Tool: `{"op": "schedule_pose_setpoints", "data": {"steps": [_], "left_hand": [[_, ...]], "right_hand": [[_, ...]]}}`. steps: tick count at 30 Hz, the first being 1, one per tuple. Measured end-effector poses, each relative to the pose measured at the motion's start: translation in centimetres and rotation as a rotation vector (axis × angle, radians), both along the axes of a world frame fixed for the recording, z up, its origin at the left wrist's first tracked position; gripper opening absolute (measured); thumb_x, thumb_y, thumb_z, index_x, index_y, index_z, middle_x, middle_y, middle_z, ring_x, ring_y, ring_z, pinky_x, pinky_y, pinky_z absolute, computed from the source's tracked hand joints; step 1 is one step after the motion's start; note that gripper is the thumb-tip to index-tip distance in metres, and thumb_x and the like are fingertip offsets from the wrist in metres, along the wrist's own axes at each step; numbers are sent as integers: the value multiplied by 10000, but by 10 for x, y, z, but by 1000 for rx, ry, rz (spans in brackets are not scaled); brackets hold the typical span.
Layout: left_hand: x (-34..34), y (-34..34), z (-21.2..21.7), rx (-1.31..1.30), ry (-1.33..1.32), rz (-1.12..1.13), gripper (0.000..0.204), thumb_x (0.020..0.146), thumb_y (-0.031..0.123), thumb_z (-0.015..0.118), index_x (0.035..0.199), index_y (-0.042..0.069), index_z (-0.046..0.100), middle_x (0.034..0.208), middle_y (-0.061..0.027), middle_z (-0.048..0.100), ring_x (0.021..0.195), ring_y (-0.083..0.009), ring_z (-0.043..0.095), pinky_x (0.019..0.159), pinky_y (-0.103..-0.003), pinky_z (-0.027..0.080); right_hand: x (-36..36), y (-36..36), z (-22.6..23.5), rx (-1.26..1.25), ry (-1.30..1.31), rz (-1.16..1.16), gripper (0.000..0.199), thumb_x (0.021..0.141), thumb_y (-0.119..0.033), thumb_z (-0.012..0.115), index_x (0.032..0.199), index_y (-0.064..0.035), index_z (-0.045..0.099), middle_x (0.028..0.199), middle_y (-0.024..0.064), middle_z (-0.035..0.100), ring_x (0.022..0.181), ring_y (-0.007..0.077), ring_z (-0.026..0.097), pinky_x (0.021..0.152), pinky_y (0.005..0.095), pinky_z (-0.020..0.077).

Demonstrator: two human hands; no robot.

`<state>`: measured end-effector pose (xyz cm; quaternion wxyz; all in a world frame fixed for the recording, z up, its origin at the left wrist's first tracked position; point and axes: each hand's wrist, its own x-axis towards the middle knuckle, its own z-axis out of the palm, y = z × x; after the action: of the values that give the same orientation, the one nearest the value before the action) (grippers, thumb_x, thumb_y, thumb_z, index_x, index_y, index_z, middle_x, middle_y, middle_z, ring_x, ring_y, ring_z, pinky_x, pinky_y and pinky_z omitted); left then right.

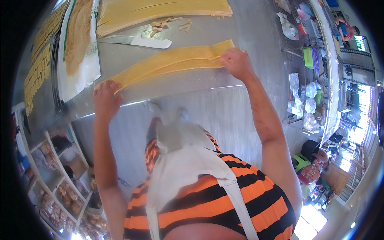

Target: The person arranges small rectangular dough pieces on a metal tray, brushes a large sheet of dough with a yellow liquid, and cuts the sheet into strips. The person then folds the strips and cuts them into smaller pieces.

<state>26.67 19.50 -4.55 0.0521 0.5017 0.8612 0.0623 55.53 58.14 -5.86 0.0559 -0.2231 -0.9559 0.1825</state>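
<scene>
**Both hands on a folded dough strip at the edge of the steel surface**

The long yellow folded sheet of dough (172, 62) lies diagonally across the grey metal surface (248, 36), near its front edge. The left hand (106, 98) grips the lower left end, fingers curled over it, seemingly pinching the dough. The right hand (237, 62) sits on the upper right end, fingers bent down onto the dough; whether it pinches or only presses, I cannot tell. Both arms are stretched out, 1 hand per end.

Behind the strip: a white flat plastic scraper (151, 42) beside a few small dough scraps (166, 24), then a big stack of wide yellow dough sheets (160, 12) at the far edge. To the left, a white sack spread flat with brown crumbs on it (78, 44) and rows of small cut yellow pieces (38, 72). The person wears an orange and black striped shirt (224, 200) under a white apron (188, 160).

Step in hand, as I judge it: handling the strip by its 2 ends, either laying it out or about to lift it. The next move calls for even tension at both ends, since soft dough could stretch or tear in the middle, and for keeping the folds aligned.
</scene>
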Motion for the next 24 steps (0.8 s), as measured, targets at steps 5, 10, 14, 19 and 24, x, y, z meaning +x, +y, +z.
{"op": "schedule_pose_setpoints", "data": {"steps": [5,10,14,19,24], "left_hand": [[5,58,-18,86,-14,18,437,858,324,706,1240,121,642,1301,-92,606,1221,-346,549,1019,-479,425],[-8,93,-45,-54,-177,100,442,861,322,722,1231,98,635,1287,-108,618,1216,-339,557,1022,-463,442],[-23,96,-49,39,-363,73,388,826,228,757,1160,69,639,1164,-137,665,1127,-321,614,966,-428,479],[-30,95,-58,145,-469,54,319,823,132,743,1110,45,632,1045,-145,691,1019,-312,657,899,-405,506],[-39,84,-48,121,-571,62,372,823,91,731,1183,64,639,1039,-134,697,1047,-309,647,923,-408,498]], "right_hand": [[-13,46,-21,61,-7,-237,311,823,-277,690,1064,-82,713,985,135,711,1021,324,662,903,461,517],[-26,82,-44,-112,-131,-314,365,791,-290,703,1095,-88,703,1007,136,722,962,327,682,850,428,537],[-30,81,-32,-210,-146,-260,337,782,-257,730,1055,-63,694,952,118,720,855,281,688,765,385,537],[-8,71,-7,-714,76,-234,242,834,-179,754,1026,-54,673,871,54,690,806,147,638,726,317,505],[20,71,-13,-706,-5,-266,313,822,-150,767,1094,-23,676,868,58,688,803,142,634,746,306,508]]}}
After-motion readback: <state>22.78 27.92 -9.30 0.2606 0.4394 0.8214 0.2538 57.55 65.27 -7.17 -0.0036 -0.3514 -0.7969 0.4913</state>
